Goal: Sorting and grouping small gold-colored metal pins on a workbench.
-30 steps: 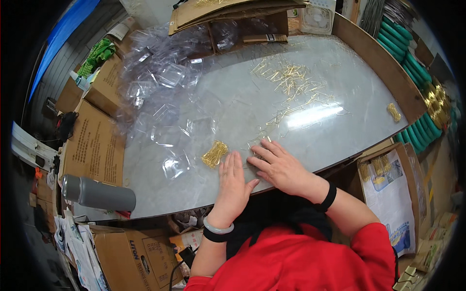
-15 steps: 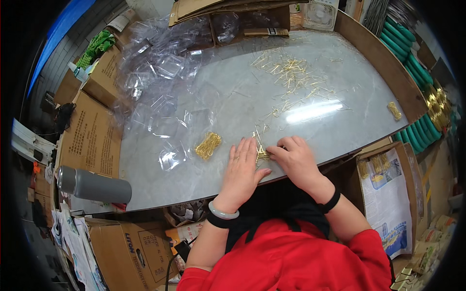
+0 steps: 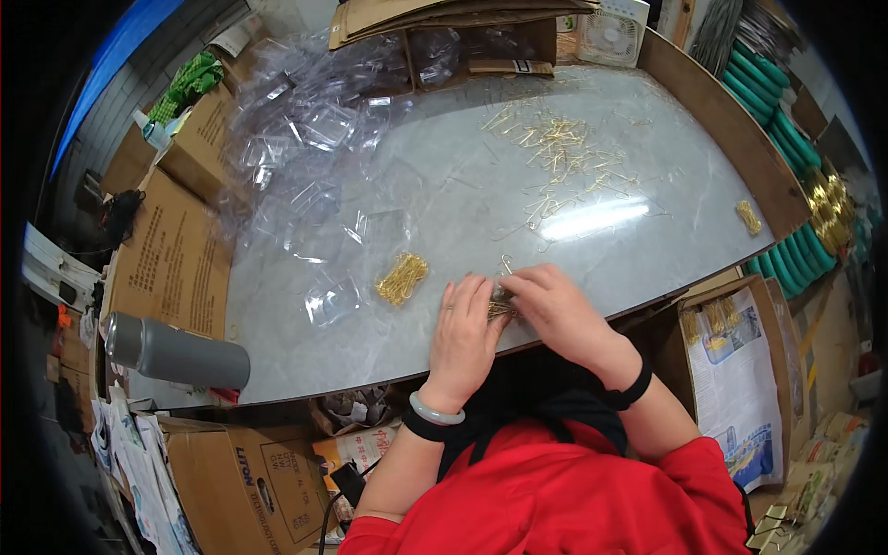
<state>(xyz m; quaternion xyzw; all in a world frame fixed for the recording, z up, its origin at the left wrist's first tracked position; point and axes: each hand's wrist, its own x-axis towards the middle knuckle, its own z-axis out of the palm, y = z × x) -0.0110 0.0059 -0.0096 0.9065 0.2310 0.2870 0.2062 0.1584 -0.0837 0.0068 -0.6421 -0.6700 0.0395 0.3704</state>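
Observation:
Near the table's front edge, a small bunch of gold wire hooks lies between my two hands. My left hand holds it from the left, its thumb bent in against the wires and its fingers close together. From the right, my right hand pinches at the same bunch; its fingertips partly hide the wires. One loose hook pokes out just beyond the fingers. Left of my left hand lies a neat stack of gold hooks. Farther back, loose gold hooks are scattered over the grey table.
Clear plastic boxes pile up on the table's left. A grey bottle lies at the front left corner. Another hook bundle sits at the right edge, beside a wooden border. A white fan stands at the back.
My left hand has gone from lying flat to curling round the bunch of hooks. My right hand has moved slightly left, so the two hands are closer together.

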